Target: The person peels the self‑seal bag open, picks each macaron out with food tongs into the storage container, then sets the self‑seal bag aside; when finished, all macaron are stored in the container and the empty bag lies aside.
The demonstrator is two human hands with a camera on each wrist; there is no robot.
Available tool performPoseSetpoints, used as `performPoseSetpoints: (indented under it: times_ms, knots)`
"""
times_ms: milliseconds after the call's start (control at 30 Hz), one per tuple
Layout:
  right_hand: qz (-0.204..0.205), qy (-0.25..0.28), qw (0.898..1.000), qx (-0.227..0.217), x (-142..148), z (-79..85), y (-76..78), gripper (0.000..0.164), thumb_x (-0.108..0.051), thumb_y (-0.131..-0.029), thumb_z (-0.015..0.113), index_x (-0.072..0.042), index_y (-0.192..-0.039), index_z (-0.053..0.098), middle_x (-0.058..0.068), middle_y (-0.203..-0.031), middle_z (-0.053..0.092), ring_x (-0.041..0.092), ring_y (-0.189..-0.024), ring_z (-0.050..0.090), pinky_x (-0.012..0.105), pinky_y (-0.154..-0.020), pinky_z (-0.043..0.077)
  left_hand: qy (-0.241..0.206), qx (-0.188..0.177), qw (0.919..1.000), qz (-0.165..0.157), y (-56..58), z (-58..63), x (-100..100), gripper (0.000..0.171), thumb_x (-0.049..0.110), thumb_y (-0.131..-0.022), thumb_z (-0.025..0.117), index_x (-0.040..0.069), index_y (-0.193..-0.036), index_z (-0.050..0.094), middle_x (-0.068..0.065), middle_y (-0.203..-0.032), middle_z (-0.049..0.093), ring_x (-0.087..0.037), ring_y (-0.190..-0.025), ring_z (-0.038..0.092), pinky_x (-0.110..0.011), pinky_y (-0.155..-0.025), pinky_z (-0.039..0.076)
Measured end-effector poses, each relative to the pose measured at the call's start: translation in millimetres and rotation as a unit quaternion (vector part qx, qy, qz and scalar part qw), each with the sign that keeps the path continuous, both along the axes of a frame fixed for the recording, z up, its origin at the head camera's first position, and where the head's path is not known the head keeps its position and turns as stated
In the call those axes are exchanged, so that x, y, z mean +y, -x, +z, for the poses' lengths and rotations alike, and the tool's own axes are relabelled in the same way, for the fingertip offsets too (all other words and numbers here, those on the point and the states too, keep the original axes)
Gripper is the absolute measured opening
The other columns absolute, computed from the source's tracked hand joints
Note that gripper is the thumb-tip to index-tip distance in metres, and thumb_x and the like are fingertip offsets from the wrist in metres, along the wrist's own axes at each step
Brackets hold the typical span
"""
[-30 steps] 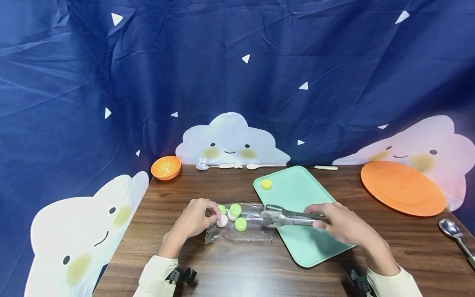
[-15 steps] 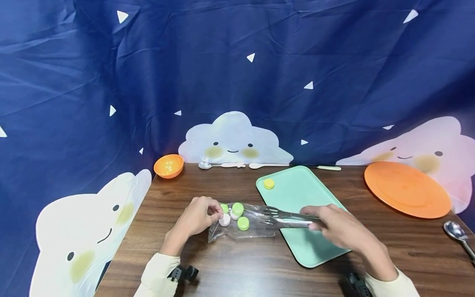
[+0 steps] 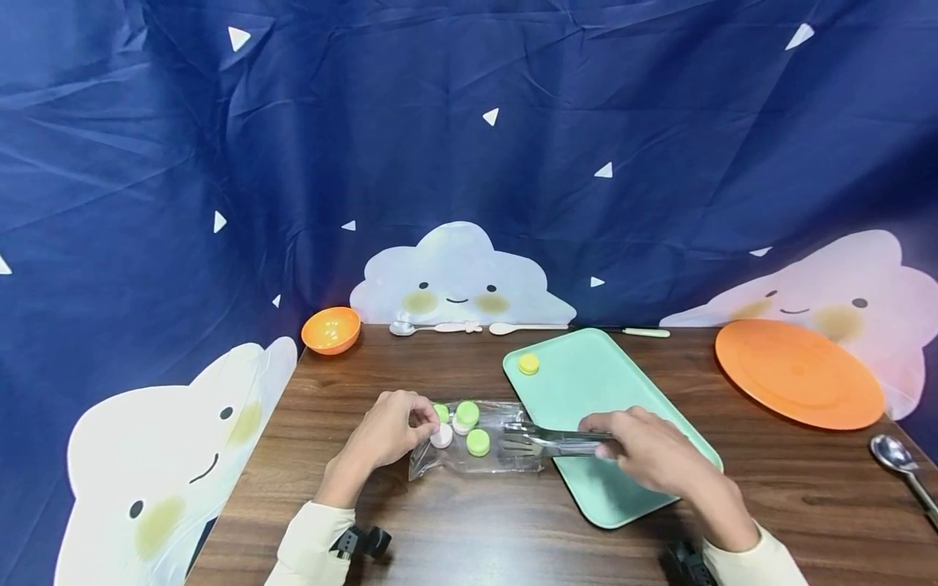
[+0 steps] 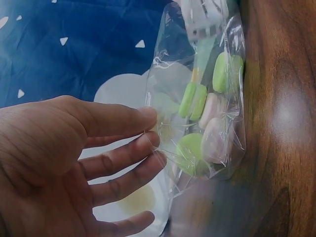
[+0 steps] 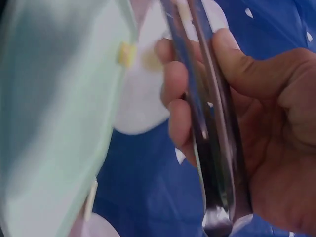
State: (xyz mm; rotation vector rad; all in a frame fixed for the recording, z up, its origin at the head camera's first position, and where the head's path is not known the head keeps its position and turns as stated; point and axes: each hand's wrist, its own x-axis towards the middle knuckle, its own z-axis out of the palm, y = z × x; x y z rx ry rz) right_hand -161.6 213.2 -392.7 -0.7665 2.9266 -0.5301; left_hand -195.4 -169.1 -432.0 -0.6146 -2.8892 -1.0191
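My left hand [image 3: 392, 427] pinches the left end of a clear plastic bag [image 4: 163, 94] between thumb and fingers. Inside the bag sit several round macarons, among them a green macaron [image 3: 479, 443] and a pale pink macaron [image 4: 217, 140]. My right hand [image 3: 645, 448] grips metal tongs [image 5: 197, 89], thumb on one arm and fingers round the other. The forked tips of the tongs reach into the bag's right end, apart from the macarons. Beneath the right hand lies a mint-green tray [image 3: 586, 391] with a yellow macaron [image 3: 528, 364] near its far left corner.
An orange bowl [image 3: 331, 330] stands at the back left, an orange plate [image 3: 799, 374] at the back right. Along the rear edge lie a spoon [image 3: 403, 328], a white spoon [image 3: 506, 329] and a pale handle [image 3: 646, 332]. A metal spoon [image 3: 894, 454] rests far right.
My right hand has moved left with the tongs, and their tips now reach a bit farther into the bag's right end. The left hand keeps its pinch on the bag.
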Motion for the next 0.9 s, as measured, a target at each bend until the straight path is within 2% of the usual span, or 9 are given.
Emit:
performPoseSetpoints:
  times_ms: [167,300,467,633,733,900]
  knots:
    - [0.018,0.02,1.0,0.008,-18.7,-11.5,3.3,0.024,-0.012,-0.093,0.077,-0.032,-0.105,0.072,-0.015,-0.076,0.059,0.006,-0.071,0.05,0.026,-0.057,0.039,-0.001,0.001,1.0,-0.002,-0.3,-0.5,0.7,0.016,0.008,-0.091,0.082,0.017,-0.08,0.077,0.009,-0.073,0.069,-0.009,-0.071,0.061,-0.02,-0.067,0.049]
    - [0.025,0.018,1.0,0.007,-26.8,-17.3,2.9,0.025,-0.011,-0.093,0.078,-0.028,-0.11,0.072,-0.016,-0.079,0.06,0.005,-0.073,0.051,0.026,-0.058,0.039,0.001,0.003,1.0,-0.004,-0.1,-0.6,1.2,0.016,0.008,-0.091,0.083,0.017,-0.079,0.077,0.009,-0.073,0.068,-0.008,-0.07,0.061,-0.02,-0.066,0.049]
    - [0.02,0.012,1.0,0.011,-36.7,-22.0,0.3,0.029,-0.008,-0.093,0.079,-0.024,-0.117,0.073,-0.013,-0.087,0.069,0.007,-0.078,0.06,0.029,-0.059,0.042,0.003,0.003,1.0,-0.002,-0.5,0.2,1.9,0.016,0.007,-0.091,0.082,0.016,-0.08,0.077,0.009,-0.073,0.068,-0.008,-0.07,0.061,-0.02,-0.066,0.049]
    - [0.011,0.006,0.999,0.037,-47.2,-26.1,-4.4,0.035,-0.007,-0.091,0.08,-0.022,-0.123,0.073,-0.005,-0.102,0.079,0.018,-0.087,0.074,0.033,-0.057,0.046,0.006,0.001,1.0,-0.001,-1.5,1.5,3.2,0.015,0.008,-0.091,0.082,0.017,-0.08,0.077,0.009,-0.073,0.068,-0.006,-0.07,0.06,-0.021,-0.067,0.049]
    - [0.006,-0.001,0.999,0.054,-52.2,-27.9,-6.3,0.031,-0.006,-0.091,0.08,-0.022,-0.116,0.073,-0.006,-0.097,0.078,0.021,-0.083,0.074,0.033,-0.053,0.043,0.006,0.0,1.0,-0.002,-1.7,1.6,3.6,0.015,0.008,-0.091,0.082,0.017,-0.08,0.077,0.01,-0.073,0.068,-0.004,-0.069,0.059,-0.021,-0.067,0.049]
    - [-0.005,-0.008,0.998,0.065,-56.1,-28.7,-6.4,0.027,-0.003,-0.09,0.078,-0.025,-0.104,0.069,-0.011,-0.082,0.07,0.014,-0.071,0.066,0.031,-0.05,0.037,0.005,-0.001,1.0,-0.002,-1.0,0.5,3.4,0.016,0.008,-0.091,0.082,0.017,-0.079,0.077,0.01,-0.073,0.068,-0.003,-0.068,0.058,-0.02,-0.066,0.049]
